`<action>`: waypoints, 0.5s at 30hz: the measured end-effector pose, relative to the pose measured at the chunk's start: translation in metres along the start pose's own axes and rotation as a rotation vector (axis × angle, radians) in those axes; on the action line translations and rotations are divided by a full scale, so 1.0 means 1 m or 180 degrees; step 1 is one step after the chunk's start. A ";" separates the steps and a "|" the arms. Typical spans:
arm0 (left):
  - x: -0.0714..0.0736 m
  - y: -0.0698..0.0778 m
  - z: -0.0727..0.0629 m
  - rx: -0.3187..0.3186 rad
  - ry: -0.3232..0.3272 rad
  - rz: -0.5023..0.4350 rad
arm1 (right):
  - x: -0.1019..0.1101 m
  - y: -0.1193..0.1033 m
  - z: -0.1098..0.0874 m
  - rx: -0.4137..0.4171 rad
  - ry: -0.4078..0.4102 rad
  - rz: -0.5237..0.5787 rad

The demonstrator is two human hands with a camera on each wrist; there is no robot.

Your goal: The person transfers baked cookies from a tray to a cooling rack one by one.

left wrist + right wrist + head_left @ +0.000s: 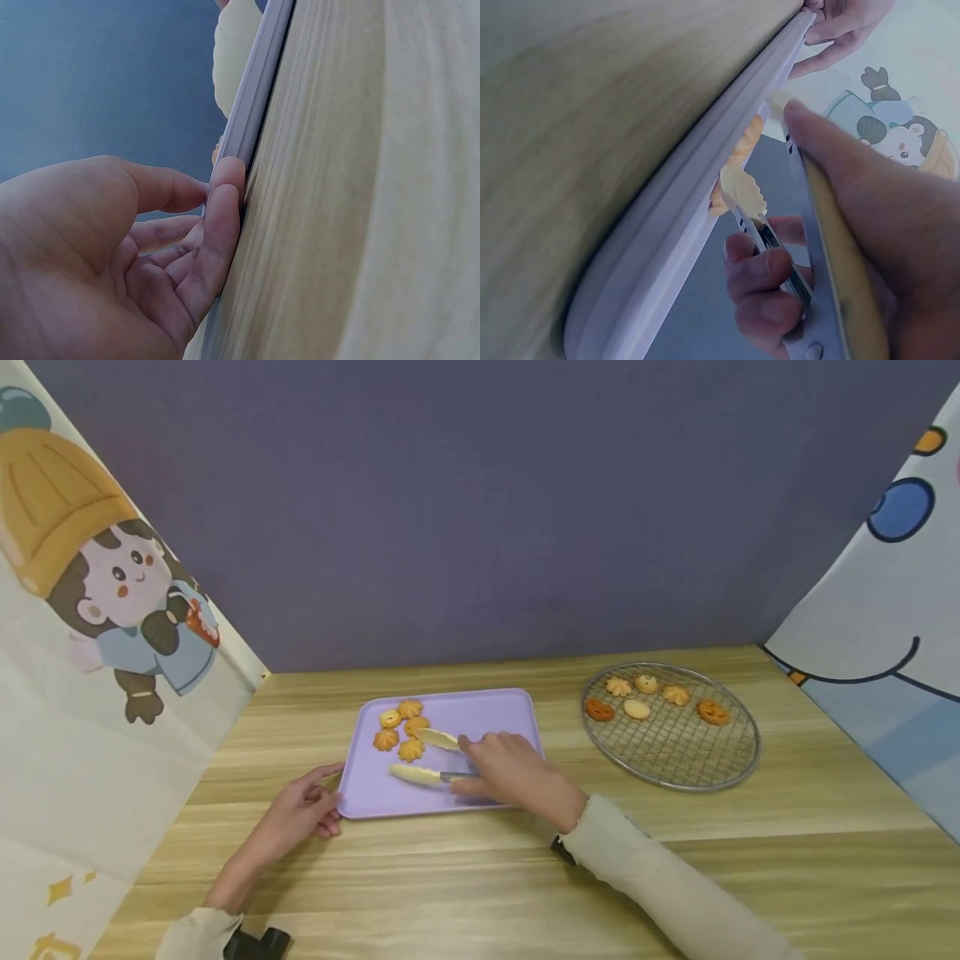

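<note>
My left hand [302, 810] pinches the rim of the lilac tray [480, 714] at its near left corner. In the left wrist view, thumb and fingertips meet at the tray's edge [255, 94]. My right hand [517, 774] holds a pair of tongs [416, 774] with cream scalloped tips over the tray. The tong arms stand apart, and nothing is between their tips. One tip is by a round cookie [416, 726], partly covering it; whether they touch I cannot tell. Several flower-shaped cookies [386, 740] and a ring-like cookie [390, 718] lie around it on the tray's left side.
Right of the tray, a round wire rack [675, 752] bears several cookies, among them a pretzel-shaped one [712, 712] and a pale oval one [637, 709]. Both stand on a wood-grain table [420, 877]. A dark panel [480, 527] rises behind, with printed sheets at both sides.
</note>
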State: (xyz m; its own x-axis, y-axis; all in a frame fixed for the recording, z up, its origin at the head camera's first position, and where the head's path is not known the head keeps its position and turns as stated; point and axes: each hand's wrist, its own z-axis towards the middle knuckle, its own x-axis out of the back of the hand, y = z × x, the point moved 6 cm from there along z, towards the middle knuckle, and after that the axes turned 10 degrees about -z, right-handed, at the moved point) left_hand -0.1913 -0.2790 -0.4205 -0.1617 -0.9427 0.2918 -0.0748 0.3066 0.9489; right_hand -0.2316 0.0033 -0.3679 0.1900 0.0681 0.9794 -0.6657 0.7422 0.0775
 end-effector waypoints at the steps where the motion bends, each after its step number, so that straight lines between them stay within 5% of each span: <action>1: 0.000 0.000 0.000 -0.0003 -0.0003 0.0002 | 0.000 0.000 0.000 -0.0026 0.0027 -0.0005; 15: 0.000 0.002 -0.001 0.0007 0.0003 0.0079 | -0.001 -0.004 0.001 -0.0141 0.0014 -0.0042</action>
State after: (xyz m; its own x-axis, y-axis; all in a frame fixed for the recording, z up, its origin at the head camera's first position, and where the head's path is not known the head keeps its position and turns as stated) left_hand -0.1902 -0.2781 -0.4188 -0.1625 -0.9349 0.3155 -0.0729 0.3303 0.9411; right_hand -0.2300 -0.0006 -0.3688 0.2017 0.0611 0.9775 -0.6305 0.7718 0.0819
